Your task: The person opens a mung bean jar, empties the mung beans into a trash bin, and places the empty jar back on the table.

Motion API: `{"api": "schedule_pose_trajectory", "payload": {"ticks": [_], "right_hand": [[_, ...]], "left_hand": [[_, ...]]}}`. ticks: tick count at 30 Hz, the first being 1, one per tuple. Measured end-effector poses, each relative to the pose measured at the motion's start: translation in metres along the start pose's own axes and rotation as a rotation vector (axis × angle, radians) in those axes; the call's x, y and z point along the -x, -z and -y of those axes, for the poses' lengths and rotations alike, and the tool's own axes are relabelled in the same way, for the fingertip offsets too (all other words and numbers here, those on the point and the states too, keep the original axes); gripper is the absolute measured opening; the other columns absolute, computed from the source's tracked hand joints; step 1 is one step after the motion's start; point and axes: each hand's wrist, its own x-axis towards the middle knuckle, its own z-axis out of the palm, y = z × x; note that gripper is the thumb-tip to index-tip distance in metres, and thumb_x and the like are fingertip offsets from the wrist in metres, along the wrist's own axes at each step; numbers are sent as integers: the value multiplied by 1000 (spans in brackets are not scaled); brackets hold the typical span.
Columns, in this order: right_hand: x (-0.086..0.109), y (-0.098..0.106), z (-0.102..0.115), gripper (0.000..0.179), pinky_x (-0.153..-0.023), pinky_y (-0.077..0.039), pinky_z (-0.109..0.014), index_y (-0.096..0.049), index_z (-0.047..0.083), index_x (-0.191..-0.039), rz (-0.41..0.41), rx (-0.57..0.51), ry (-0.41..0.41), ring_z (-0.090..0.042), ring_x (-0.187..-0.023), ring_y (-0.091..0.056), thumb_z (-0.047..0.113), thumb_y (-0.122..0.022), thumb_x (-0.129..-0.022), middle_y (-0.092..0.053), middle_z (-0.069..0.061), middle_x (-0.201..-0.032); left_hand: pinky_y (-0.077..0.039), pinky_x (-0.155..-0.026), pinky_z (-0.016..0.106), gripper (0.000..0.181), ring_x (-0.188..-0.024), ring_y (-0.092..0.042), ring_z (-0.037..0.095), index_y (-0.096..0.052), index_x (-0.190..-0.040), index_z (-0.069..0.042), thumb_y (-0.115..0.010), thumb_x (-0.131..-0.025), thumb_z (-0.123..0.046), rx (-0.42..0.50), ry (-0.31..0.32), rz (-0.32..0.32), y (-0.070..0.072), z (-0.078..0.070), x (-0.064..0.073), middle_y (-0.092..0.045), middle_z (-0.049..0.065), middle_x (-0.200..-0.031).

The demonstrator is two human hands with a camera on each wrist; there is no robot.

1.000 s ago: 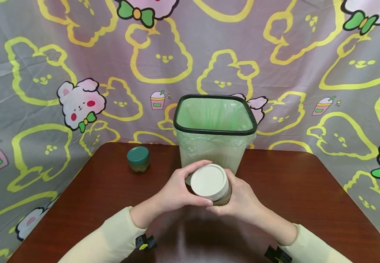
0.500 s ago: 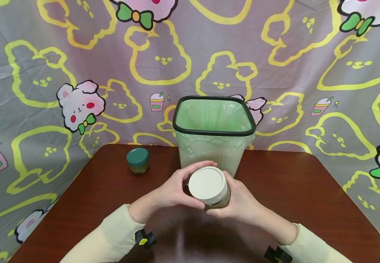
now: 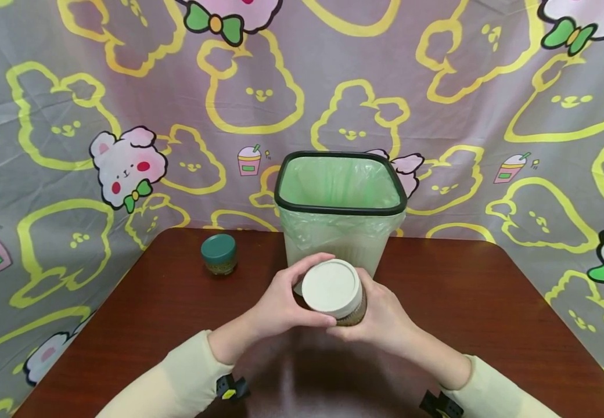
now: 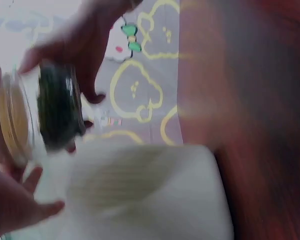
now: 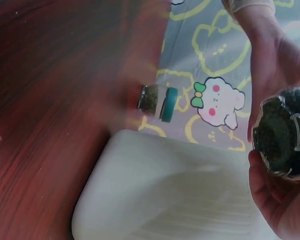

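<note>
A glass jar [image 3: 353,317] with a cream lid [image 3: 331,287] and dark contents is held up in front of the bin. My left hand [image 3: 276,305] grips the lid, its thumb in front and its fingers at the back. Around the glass body, my right hand [image 3: 385,313] holds the jar from the right. In the right wrist view the underside of the jar [image 5: 282,135] looks dark. The left wrist view is blurred, with the lid [image 4: 15,117] on the jar.
A bin [image 3: 341,244] with a black rim and a green liner stands at the back of the brown table [image 3: 453,296]. Left of it sits a smaller jar [image 3: 220,254] with a teal lid. A patterned cloth [image 3: 145,104] hangs behind.
The jar tilted slightly and dropped a little, then came back up. My left fingers shifted along the lid, and its thumb now reaches farther right. My right hand keeps its hold.
</note>
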Motion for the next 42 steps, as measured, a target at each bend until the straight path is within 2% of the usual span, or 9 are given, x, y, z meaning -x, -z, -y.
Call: {"api": "schedule_pose_trajectory", "payload": {"ticks": [5,12,16,23,28,31,35,39,42], "right_hand": [[0,-1,-1,87,-74,-52,-37,-49,9,-128,-40,22,-11,-16,-90,-63,33,-92,-57,-65,-3,-107],[0,-1,-3,84,-74,-52,-36,-50,9,-127,-39,-1,-8,-16,-90,-63,34,-91,-58,-65,-2,-106],[0,1,-3,85,-76,-52,-37,-49,8,-128,-23,-22,-3,-16,-93,-63,32,-92,-58,-65,-3,-109],[2,2,-2,87,-78,-51,-37,-49,9,-128,0,-39,6,-16,-95,-62,31,-94,-57,-64,-2,-111],[3,2,-1,87,-78,-52,-37,-49,9,-128,21,-42,-4,-16,-96,-62,31,-94,-57,-64,-2,-112],[3,1,-2,87,-78,-52,-37,-49,9,-128,24,-39,-1,-16,-96,-62,32,-94,-57,-64,-2,-112],[2,1,-3,86,-78,-52,-37,-50,9,-128,4,-37,-7,-15,-95,-62,32,-94,-57,-64,-1,-111],[1,0,-5,84,-76,-52,-37,-50,9,-127,-21,-27,-24,-15,-93,-63,33,-93,-58,-65,-1,-109],[1,0,-6,83,-75,-52,-36,-51,10,-126,-29,-21,-28,-14,-91,-63,34,-92,-59,-65,-1,-108]], "left_hand": [[-42,-98,38,84,-116,-53,18,-47,-140,-7,-88,-68,-6,-66,35,-113,-10,-7,2,-58,0,-129],[-41,-99,36,85,-117,-53,17,-46,-141,-8,-88,-68,-6,-105,47,-119,-11,-9,2,-58,0,-128],[-38,-102,36,92,-121,-50,17,-41,-145,-10,-89,-67,-7,-87,37,-49,-6,-7,1,-55,0,-132],[-36,-104,35,97,-131,-42,22,-28,-151,-8,-84,-76,-34,48,-11,152,10,4,-3,-44,4,-147],[-40,-101,36,91,-129,-44,23,-33,-150,-9,-84,-76,-23,49,-21,201,14,7,-5,-45,5,-145],[-41,-100,37,87,-124,-48,23,-40,-146,-8,-86,-73,-14,15,-25,168,13,6,-5,-51,5,-139],[-39,-100,41,83,-120,-50,21,-47,-140,-11,-88,-68,-8,-34,-2,63,7,3,-3,-56,2,-131],[-40,-99,42,81,-117,-52,16,-49,-138,-16,-89,-68,-11,-104,62,-64,-4,-3,0,-58,-3,-128],[-41,-98,42,81,-115,-53,14,-49,-138,-17,-90,-68,-16,-155,98,-118,-10,-7,2,-59,-6,-127]]}}
